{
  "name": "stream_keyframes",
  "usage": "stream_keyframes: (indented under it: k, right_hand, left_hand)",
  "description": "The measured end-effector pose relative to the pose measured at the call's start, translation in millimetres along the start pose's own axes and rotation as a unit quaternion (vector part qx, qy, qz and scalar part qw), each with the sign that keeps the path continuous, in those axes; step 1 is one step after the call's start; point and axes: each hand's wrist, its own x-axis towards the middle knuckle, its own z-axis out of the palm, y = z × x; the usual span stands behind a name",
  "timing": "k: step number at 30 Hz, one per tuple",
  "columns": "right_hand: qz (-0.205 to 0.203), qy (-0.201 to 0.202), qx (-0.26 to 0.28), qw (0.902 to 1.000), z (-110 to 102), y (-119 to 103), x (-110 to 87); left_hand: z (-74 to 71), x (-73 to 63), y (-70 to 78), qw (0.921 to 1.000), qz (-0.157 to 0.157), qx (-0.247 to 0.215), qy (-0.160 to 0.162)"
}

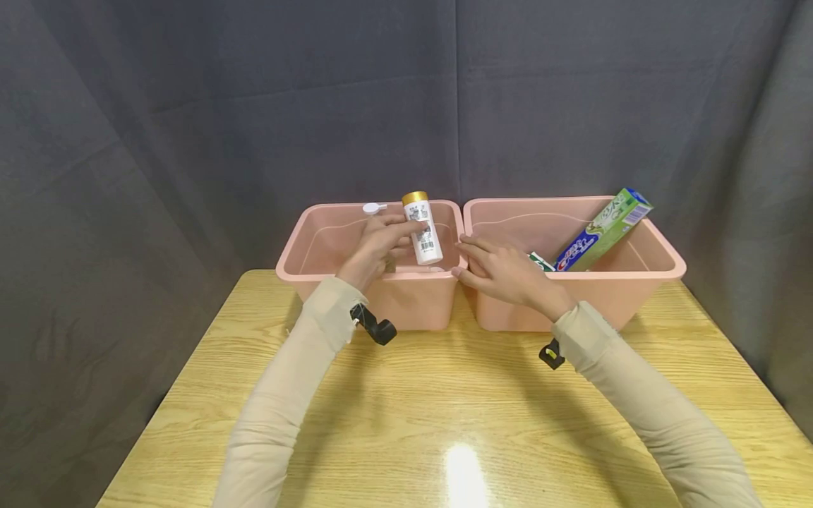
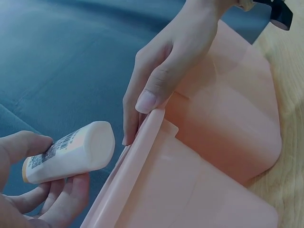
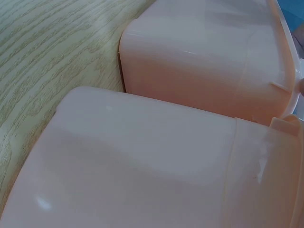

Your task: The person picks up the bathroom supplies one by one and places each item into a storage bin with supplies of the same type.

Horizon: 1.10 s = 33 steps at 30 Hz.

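Observation:
In the head view, my left hand holds a white bottle with a gold cap over the left pink bin. The bottle tilts, its cap toward the far side. In the left wrist view, one digit of the left hand presses the printed label and the others lie beneath the bottle. My right hand rests with extended fingers at the adjoining rims of the left bin and the right pink bin. Only a sliver of that hand shows at the right wrist view's edge.
A green and blue Crest toothpaste box leans out of the right bin, beside a partly hidden dark green item. A white spoon-like piece shows at the left bin's far rim. Both bins stand on a wooden table before a grey curtain.

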Motion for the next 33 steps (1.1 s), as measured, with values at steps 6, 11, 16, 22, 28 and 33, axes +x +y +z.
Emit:
stream_keyframes:
  k: [6,11,16,22,28,33]
  right_hand:
    - [-0.009,0.005,-0.005,0.9999,0,1,1.3]
    - [-0.008,0.006,-0.004,0.9999,1,2,1.3]
    - [-0.006,0.007,-0.001,1.0000,2,1,0.5]
    - [-0.007,0.005,-0.002,1.0000,2,1,0.2]
    - [-0.010,0.007,-0.002,0.9999,3,1,0.0]
    - [-0.005,0.008,-0.002,1.0000,2,0,-0.2]
  left_hand:
    - [-1.0,3.5,-1.6,1.0000,0.000,-0.004,0.005]
    - [-1.5,5.7,-4.8,0.9998,-0.001,0.011,0.014]
    - [-2.7,6.7,-10.5,0.9991,-0.013,0.031,0.026]
    - [-4.7,9.9,-18.9,0.9992,-0.033,0.001,0.024]
    - [-6.5,11.6,-23.8,0.9994,-0.028,-0.006,0.022]
    - [-6.9,14.3,-27.4,0.9996,-0.020,-0.014,0.017]
